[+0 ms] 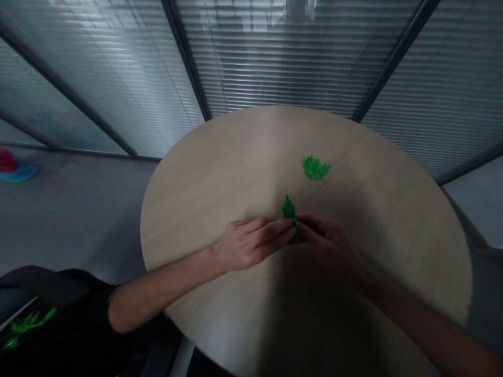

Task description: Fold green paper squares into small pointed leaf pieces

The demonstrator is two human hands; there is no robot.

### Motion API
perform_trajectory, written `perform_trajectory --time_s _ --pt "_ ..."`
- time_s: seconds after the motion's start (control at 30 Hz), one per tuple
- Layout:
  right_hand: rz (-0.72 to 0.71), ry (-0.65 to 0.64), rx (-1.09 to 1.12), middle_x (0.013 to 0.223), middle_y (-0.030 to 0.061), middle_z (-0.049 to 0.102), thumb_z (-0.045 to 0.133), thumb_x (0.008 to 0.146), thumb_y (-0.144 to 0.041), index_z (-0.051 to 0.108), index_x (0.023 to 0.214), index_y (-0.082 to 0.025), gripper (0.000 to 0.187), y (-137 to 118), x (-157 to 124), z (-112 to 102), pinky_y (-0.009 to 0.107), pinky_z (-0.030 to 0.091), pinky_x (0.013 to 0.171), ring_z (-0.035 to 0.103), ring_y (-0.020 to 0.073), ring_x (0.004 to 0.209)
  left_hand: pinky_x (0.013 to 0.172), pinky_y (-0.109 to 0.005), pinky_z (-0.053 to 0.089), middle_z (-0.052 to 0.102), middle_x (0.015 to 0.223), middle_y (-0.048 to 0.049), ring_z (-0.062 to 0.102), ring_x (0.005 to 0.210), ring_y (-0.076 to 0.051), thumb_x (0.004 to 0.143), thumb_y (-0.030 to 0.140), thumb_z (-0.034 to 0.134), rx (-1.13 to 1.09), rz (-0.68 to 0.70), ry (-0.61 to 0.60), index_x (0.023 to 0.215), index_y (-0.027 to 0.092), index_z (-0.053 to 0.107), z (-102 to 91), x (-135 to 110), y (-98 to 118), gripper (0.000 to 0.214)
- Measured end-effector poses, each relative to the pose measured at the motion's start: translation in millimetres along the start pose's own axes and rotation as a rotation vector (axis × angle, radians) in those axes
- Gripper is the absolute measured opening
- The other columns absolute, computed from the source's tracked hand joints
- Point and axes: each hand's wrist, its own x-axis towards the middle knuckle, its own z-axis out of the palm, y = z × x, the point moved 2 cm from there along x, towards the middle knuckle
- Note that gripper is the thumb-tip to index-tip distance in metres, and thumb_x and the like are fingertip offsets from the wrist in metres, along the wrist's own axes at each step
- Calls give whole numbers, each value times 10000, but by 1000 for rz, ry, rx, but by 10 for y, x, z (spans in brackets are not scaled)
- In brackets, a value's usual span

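Both my hands meet over the middle of a round, light wooden table [220, 173]. My left hand [251, 243] and my right hand [328, 241] pinch the lower end of a small folded green paper piece [290, 210], whose pointed tip sticks up between the fingertips. Both hands have their fingers closed on it. A second folded green paper shape [315, 167] with several jagged points lies flat on the table, a little beyond and to the right of my hands.
Glass walls with closed blinds [275, 57] and dark frames stand right behind the table. Grey floor lies to the left, with a red and blue object [13, 166] at the far left edge. My dark sleeve [58, 303] shows at lower left.
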Motion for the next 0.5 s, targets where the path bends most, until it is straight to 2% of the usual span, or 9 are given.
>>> perform_trajectory --time_s 0.17,0.37,0.5 --pt "20 -37 99 943 34 789 732 918 -414 803 992 -234 206 -24 6 7 356 626 893 757 180 848 648 -250 584 773 1197 -104 736 911 -163 1037 152 581 35 2 -39 1264 94 607 6 -11 -10 236" --pt "12 22 115 913 36 795 752 901 -458 800 940 -220 246 17 13 -34 353 644 855 766 183 817 685 -256 614 780 1206 -103 756 981 -181 1052 163 555 35 -4 -53 1205 112 610 -3 -2 -13 171" --pt "13 49 74 923 51 803 767 891 -465 788 992 -203 282 9 11 -26 361 652 836 776 189 798 791 -272 625 753 1234 -110 748 1024 -174 1044 145 526 -122 -104 -15 1236 153 591 0 10 -25 203"
